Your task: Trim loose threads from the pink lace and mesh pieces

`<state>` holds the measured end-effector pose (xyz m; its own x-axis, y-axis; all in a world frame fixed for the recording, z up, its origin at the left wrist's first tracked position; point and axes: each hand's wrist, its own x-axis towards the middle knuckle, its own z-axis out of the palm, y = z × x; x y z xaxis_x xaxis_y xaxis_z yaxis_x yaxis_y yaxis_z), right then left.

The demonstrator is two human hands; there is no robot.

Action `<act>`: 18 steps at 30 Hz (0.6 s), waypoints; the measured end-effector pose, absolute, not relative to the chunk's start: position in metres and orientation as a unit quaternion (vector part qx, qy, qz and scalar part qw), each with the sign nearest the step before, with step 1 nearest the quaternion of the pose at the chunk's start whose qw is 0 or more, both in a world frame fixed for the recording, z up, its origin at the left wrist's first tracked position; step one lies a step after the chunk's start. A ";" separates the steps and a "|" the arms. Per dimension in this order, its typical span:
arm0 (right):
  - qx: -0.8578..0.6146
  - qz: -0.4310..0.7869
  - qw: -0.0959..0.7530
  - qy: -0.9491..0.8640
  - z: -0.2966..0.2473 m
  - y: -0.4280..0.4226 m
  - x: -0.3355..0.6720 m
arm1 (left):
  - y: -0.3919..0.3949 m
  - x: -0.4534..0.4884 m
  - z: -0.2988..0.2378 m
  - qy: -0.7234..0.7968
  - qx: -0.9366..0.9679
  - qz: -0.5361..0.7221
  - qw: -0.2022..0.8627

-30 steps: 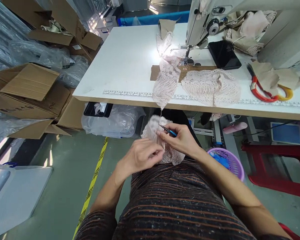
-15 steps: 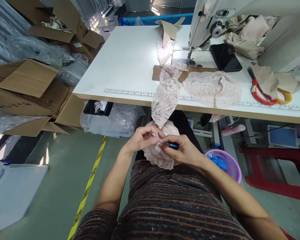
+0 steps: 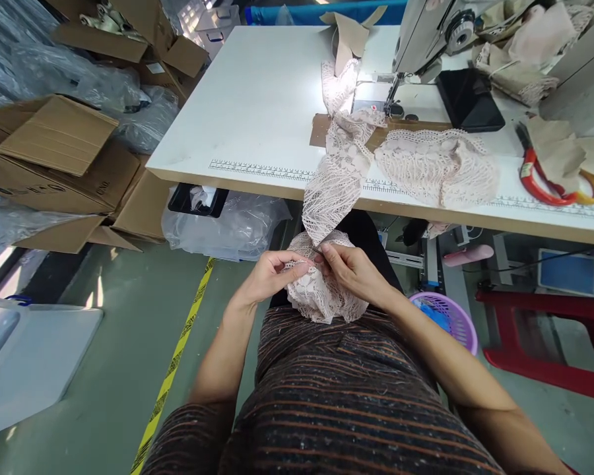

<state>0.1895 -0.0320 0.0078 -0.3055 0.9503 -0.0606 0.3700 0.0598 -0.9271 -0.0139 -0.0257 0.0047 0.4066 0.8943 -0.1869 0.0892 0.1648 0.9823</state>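
Observation:
A pale pink lace strip (image 3: 334, 191) hangs from the white sewing table (image 3: 257, 112) down to my lap, where more of it is bunched. My left hand (image 3: 270, 277) pinches the lace at its upper edge, fingers closed on it. My right hand (image 3: 356, 270) is closed around small thread snips, whose dark tip (image 3: 318, 251) shows against the lace between both hands. A second heap of lace (image 3: 438, 165) lies on the table. The sewing machine (image 3: 440, 30) stands at the back of the table.
Red-handled scissors (image 3: 537, 178) and fabric scraps lie at the table's right. A black tablet (image 3: 468, 99) sits beside the machine. Cardboard boxes (image 3: 54, 152) and plastic bags fill the left floor. A purple basket (image 3: 450, 316) and red stool (image 3: 544, 330) stand to the right.
My hands rose from the lap toward the hanging lace strip and met on it. The snips' blue handle has disappeared inside my right hand. The view shifted slightly.

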 end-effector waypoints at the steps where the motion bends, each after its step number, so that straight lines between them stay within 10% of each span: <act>1: -0.506 0.455 0.315 -0.661 0.007 -0.031 0.188 | -0.026 -0.014 0.005 0.441 0.562 0.323 0.620; 18: -0.487 0.463 0.294 -0.680 0.015 -0.045 0.185 | -0.022 -0.011 0.013 0.445 0.539 0.319 0.640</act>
<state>0.1846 -0.0449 0.0154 -0.3537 0.9340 -0.0501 0.3899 0.0985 -0.9156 -0.0113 -0.0222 0.0131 0.4004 0.8881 -0.2257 0.0705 0.2157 0.9739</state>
